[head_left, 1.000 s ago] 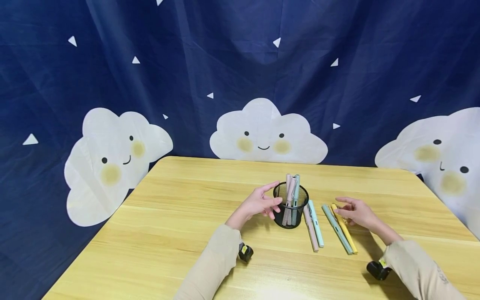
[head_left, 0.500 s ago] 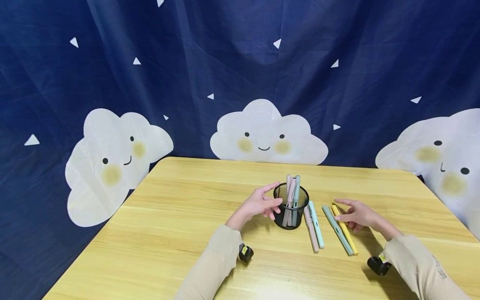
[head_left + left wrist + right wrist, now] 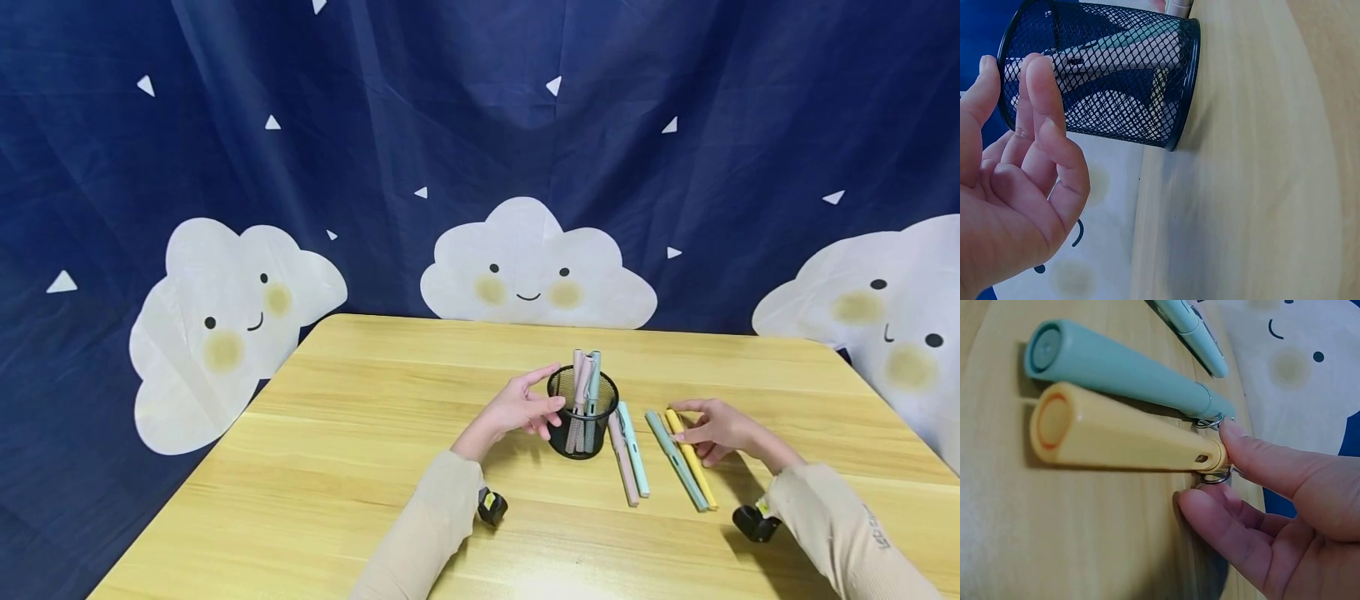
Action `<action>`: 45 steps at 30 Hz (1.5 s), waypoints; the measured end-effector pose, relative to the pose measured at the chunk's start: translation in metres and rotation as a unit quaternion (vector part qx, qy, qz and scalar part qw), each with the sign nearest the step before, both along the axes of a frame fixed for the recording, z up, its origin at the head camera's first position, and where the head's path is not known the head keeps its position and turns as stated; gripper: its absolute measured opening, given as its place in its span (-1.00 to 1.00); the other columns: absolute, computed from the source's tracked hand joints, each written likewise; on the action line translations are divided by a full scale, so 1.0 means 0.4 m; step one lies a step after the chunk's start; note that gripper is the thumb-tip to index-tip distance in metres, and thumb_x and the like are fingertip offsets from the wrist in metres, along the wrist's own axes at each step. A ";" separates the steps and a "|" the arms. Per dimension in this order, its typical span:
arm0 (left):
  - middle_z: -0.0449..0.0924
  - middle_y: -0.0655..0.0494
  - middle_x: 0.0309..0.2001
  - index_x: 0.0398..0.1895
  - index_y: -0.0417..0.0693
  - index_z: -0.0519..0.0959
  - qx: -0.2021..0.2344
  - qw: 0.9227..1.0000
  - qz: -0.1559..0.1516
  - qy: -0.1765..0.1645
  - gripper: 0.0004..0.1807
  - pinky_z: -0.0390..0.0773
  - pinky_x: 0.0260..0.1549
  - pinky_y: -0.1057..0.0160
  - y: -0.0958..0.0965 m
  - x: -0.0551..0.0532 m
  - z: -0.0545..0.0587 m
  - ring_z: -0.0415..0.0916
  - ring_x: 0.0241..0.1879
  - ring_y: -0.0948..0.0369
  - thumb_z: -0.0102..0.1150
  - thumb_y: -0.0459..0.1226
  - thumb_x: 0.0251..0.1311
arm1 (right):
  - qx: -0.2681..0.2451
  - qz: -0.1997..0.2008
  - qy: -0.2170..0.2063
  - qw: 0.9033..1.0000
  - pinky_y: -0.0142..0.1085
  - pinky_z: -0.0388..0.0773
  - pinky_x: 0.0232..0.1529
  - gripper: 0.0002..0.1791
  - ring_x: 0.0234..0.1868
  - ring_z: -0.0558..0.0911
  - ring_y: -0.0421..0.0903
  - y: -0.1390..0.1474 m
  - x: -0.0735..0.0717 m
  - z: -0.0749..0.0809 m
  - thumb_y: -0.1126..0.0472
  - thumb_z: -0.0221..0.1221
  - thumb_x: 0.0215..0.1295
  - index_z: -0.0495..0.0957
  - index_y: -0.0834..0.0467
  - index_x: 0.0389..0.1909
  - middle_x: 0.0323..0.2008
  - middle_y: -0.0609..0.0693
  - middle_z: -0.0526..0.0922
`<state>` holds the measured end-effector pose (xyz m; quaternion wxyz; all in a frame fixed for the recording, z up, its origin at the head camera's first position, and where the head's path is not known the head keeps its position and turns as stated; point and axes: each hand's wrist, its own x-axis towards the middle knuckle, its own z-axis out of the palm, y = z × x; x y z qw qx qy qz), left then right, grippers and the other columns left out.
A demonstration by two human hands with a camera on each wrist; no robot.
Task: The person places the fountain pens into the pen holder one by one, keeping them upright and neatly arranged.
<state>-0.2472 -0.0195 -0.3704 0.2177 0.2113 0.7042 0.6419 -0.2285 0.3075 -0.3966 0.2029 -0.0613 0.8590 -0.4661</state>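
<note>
A black mesh pen holder (image 3: pixel 570 437) stands upright with pink and blue-green pens (image 3: pixel 581 387) in it. My left hand (image 3: pixel 521 406) holds its left side, the thumb at the near rim and the index finger at the far rim; curved fingers lie by the mesh (image 3: pixel 1129 81) in the left wrist view. A yellow pen (image 3: pixel 692 462) lies beside a grey-green pen (image 3: pixel 678 462). My right hand (image 3: pixel 720 429) is over the yellow pen's far end. In the right wrist view its thumb (image 3: pixel 1260 450) touches near the clip, with other fingers (image 3: pixel 1216 519) below, a gap showing.
Between the holder and the grey-green pen lie a pink pen (image 3: pixel 624 462) and a light-blue pen (image 3: pixel 634 450), side by side. All rest on a wooden table (image 3: pixel 337 433). A dark blue curtain (image 3: pixel 480 100) with cloud faces hangs behind the table.
My right hand's index finger straightened out, then came back slightly toward the yellow pen's far end. The left hand, the holder and the pens have stayed nearly in place.
</note>
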 end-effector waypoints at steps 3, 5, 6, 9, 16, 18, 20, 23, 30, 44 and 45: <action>0.60 -0.05 -0.54 0.36 -0.07 0.04 0.000 1.000 -0.005 -0.007 -0.31 0.34 -0.75 0.39 0.000 -0.006 -0.003 0.47 -0.74 0.20 0.09 -0.33 0.18 | 0.001 -0.004 -0.006 1.000 -0.19 0.56 -0.58 -0.24 -0.64 0.47 -0.10 0.000 0.000 0.003 0.31 0.20 0.12 0.00 0.51 0.22 -0.57 0.10 0.39; 0.60 -0.04 -0.54 0.36 -0.05 0.04 0.001 1.000 -0.007 -0.007 -0.30 0.34 -0.75 0.38 0.002 -0.016 -0.016 0.47 -0.74 0.19 0.09 -0.32 0.18 | 0.004 -0.005 -0.006 1.000 -0.20 0.56 -0.59 -0.25 -0.65 0.49 -0.11 0.000 0.000 0.005 0.34 0.19 0.12 0.01 0.52 0.22 -0.58 0.10 0.41; 0.60 -0.04 -0.54 0.36 -0.03 0.04 0.002 1.000 -0.007 -0.007 -0.30 0.34 -0.75 0.37 0.003 -0.020 -0.023 0.47 -0.74 0.19 0.09 -0.31 0.18 | 0.006 -0.008 -0.005 1.000 -0.21 0.56 -0.59 -0.25 -0.66 0.49 -0.11 0.000 0.000 0.005 0.34 0.20 0.11 0.01 0.53 0.21 -0.59 0.09 0.43; 0.60 -0.02 -0.54 0.36 0.04 0.05 0.004 1.000 -0.005 -0.007 -0.30 0.33 -0.76 0.36 0.006 -0.033 -0.042 0.47 -0.74 0.19 0.11 -0.28 0.17 | 0.010 -0.011 -0.003 1.000 -0.21 0.56 -0.59 -0.26 -0.67 0.50 -0.12 0.000 -0.003 0.004 0.36 0.19 0.10 0.02 0.53 0.20 -0.60 0.07 0.45; 0.60 -0.02 -0.54 0.35 0.11 0.09 0.000 1.000 0.002 -0.003 -0.30 0.34 -0.77 0.37 0.008 -0.039 -0.052 0.47 -0.75 0.20 0.14 -0.24 0.15 | 0.010 -0.023 -0.006 1.000 -0.20 0.56 -0.60 -0.27 -0.69 0.48 -0.12 -0.002 -0.004 0.001 0.39 0.17 0.05 0.04 0.53 0.20 -0.64 0.05 0.48; 0.60 -0.03 -0.54 0.35 0.10 0.09 -0.001 1.000 0.002 -0.002 -0.30 0.35 -0.77 0.38 0.009 -0.038 -0.051 0.47 -0.75 0.21 0.14 -0.24 0.15 | 0.008 -0.029 -0.007 1.000 -0.20 0.56 -0.60 -0.27 -0.69 0.48 -0.12 -0.004 -0.003 0.002 0.40 0.16 0.03 0.04 0.53 0.20 -0.65 0.05 0.47; 0.60 -0.04 -0.53 0.35 0.09 0.09 -0.001 1.000 0.003 -0.001 -0.30 0.35 -0.76 0.38 0.009 -0.038 -0.051 0.47 -0.75 0.21 0.14 -0.23 0.15 | 0.010 -0.033 -0.003 0.999 -0.20 0.56 -0.61 -0.27 -0.69 0.48 -0.12 -0.006 -0.001 0.003 0.41 0.16 0.02 0.05 0.54 0.19 -0.65 0.05 0.47; 0.60 -0.04 -0.53 0.35 0.09 0.09 -0.002 1.000 0.003 -0.002 -0.29 0.35 -0.76 0.38 0.009 -0.037 -0.051 0.47 -0.75 0.21 0.14 -0.23 0.14 | 0.013 -0.039 -0.001 0.999 -0.19 0.56 -0.60 -0.27 -0.68 0.48 -0.11 -0.010 0.001 0.005 0.41 0.15 0.00 0.06 0.53 0.19 -0.63 0.07 0.47; 0.60 -0.04 -0.53 0.35 0.10 0.08 -0.003 1.000 0.005 -0.002 -0.30 0.34 -0.77 0.37 0.007 -0.037 -0.053 0.47 -0.75 0.21 0.13 -0.24 0.15 | 0.006 -0.041 0.011 0.999 -0.19 0.56 -0.59 -0.29 -0.64 0.50 -0.10 -0.014 0.002 0.007 0.39 0.15 0.02 0.08 0.52 0.19 -0.51 0.10 0.46; 0.60 -0.05 -0.53 0.35 0.09 0.08 -0.006 1.000 0.004 0.003 -0.30 0.35 -0.76 0.36 0.007 -0.036 -0.050 0.48 -0.75 0.20 0.13 -0.24 0.15 | -0.038 -0.081 0.030 0.996 -0.22 0.57 -0.55 -0.29 -0.68 0.46 -0.16 -0.024 0.003 0.022 0.38 0.12 0.06 0.04 0.48 0.21 -0.61 0.04 0.46; 0.60 -0.05 -0.53 0.35 0.09 0.08 -0.007 1.000 0.004 0.003 -0.30 0.35 -0.75 0.36 0.006 -0.036 -0.050 0.48 -0.75 0.20 0.13 -0.24 0.15 | -0.042 -0.082 0.032 0.995 -0.23 0.57 -0.55 -0.29 -0.67 0.46 -0.17 -0.024 0.002 0.023 0.38 0.12 0.07 0.03 0.49 0.21 -0.60 0.04 0.46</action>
